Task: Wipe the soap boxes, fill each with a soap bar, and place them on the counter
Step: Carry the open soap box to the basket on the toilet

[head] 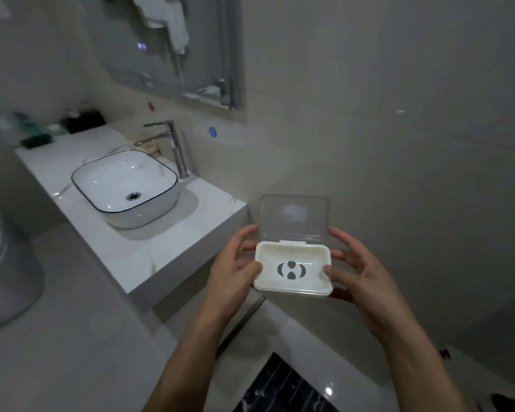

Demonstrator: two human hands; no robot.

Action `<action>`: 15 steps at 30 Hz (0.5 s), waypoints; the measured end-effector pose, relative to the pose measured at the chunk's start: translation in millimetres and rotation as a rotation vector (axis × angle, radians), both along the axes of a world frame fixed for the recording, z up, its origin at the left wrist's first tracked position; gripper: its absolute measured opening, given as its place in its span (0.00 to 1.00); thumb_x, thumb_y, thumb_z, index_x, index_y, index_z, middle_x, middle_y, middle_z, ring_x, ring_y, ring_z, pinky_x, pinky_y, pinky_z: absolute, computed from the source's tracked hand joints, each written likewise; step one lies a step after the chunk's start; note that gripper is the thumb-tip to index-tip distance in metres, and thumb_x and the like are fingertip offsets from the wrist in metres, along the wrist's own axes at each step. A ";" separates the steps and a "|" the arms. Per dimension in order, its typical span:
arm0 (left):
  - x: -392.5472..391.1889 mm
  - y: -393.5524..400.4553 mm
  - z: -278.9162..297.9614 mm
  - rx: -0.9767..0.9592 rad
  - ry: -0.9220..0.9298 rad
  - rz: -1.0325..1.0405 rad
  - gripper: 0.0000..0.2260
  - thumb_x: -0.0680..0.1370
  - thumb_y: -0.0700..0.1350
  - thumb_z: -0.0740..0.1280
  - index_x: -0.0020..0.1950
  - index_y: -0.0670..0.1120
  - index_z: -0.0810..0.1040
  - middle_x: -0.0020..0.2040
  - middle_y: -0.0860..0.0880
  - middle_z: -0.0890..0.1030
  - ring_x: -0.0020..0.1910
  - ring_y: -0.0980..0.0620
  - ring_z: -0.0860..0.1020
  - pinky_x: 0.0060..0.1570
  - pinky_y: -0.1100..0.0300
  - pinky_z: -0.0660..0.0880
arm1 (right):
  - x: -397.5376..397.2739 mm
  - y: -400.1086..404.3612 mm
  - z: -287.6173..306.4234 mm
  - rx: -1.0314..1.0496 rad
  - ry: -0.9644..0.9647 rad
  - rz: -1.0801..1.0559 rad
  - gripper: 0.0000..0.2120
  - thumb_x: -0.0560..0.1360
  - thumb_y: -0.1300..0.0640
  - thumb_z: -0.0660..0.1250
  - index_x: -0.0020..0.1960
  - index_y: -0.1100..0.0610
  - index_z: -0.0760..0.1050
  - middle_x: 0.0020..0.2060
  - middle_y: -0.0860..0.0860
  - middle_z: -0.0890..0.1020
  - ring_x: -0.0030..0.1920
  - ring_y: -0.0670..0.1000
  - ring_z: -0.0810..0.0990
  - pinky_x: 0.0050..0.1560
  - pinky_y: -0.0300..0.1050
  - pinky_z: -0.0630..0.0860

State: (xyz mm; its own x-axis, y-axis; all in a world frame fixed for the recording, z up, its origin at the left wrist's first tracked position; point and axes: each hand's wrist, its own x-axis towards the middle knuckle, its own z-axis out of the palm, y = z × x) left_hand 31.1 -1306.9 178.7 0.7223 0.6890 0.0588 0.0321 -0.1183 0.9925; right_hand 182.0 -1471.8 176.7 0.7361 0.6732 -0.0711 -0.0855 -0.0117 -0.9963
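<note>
A white soap box (305, 257) with drain cut-outs in its floor is held in the air, to the right of the counter's end. Its clear lid (294, 218) stands open, hinged at the far side. Nothing lies inside the box. My left hand (235, 269) grips the box's left end, thumb on the rim and fingers curled behind. My right hand (354, 272) grips the right end the same way. No soap bar or cloth is in sight.
The white marble counter (173, 248) runs from far left to the middle and carries a square basin (98, 179) with a chrome tap (176, 144). Dark bottles and small items (42, 129) crowd its far end. A mirror (173, 46) hangs above. A toilet (0, 263) stands at the left.
</note>
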 end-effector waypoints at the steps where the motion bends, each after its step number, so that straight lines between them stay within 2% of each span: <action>1: -8.3 12.3 -1.9 0.001 0.009 0.025 0.30 0.66 0.40 0.62 0.67 0.59 0.73 0.55 0.51 0.82 0.45 0.48 0.82 0.39 0.64 0.75 | -3.7 15.8 -0.7 -0.003 0.003 0.024 0.32 0.74 0.72 0.68 0.66 0.39 0.77 0.51 0.50 0.84 0.49 0.54 0.85 0.39 0.47 0.81; 4: -32.8 44.3 -7.8 -0.019 0.021 0.109 0.30 0.66 0.40 0.62 0.66 0.60 0.74 0.53 0.55 0.82 0.43 0.51 0.82 0.38 0.63 0.76 | -12.9 61.9 -3.8 -0.017 0.004 0.107 0.32 0.74 0.72 0.68 0.66 0.39 0.76 0.50 0.49 0.85 0.48 0.53 0.85 0.38 0.47 0.81; 7: -57.4 72.5 -14.1 -0.050 0.027 0.201 0.30 0.67 0.39 0.62 0.67 0.60 0.73 0.52 0.56 0.82 0.45 0.52 0.83 0.40 0.56 0.81 | -21.3 109.8 -9.4 -0.033 0.006 0.208 0.32 0.74 0.73 0.68 0.66 0.41 0.76 0.48 0.48 0.85 0.45 0.50 0.85 0.38 0.47 0.81; 11: -90.1 112.8 -17.7 -0.068 0.058 0.375 0.29 0.68 0.40 0.62 0.66 0.62 0.74 0.52 0.54 0.82 0.43 0.54 0.83 0.36 0.62 0.79 | -35.5 183.6 -16.6 -0.042 0.009 0.374 0.31 0.74 0.72 0.68 0.63 0.38 0.77 0.49 0.49 0.84 0.45 0.49 0.85 0.38 0.46 0.81; 15: -118.5 157.7 -19.5 -0.041 0.085 0.561 0.29 0.68 0.40 0.62 0.67 0.59 0.75 0.53 0.50 0.81 0.38 0.51 0.80 0.39 0.59 0.79 | -51.2 262.1 -19.4 -0.047 0.008 0.556 0.31 0.75 0.72 0.67 0.62 0.37 0.78 0.52 0.52 0.84 0.46 0.51 0.85 0.40 0.49 0.82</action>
State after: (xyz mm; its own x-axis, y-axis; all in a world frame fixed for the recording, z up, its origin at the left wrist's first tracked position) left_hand -87.4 -1149.1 159.1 0.2464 0.9690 -0.0188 0.1586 -0.0212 0.9871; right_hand 130.8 -1209.7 157.3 0.2705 0.9558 -0.1149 -0.0613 -0.1020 -0.9929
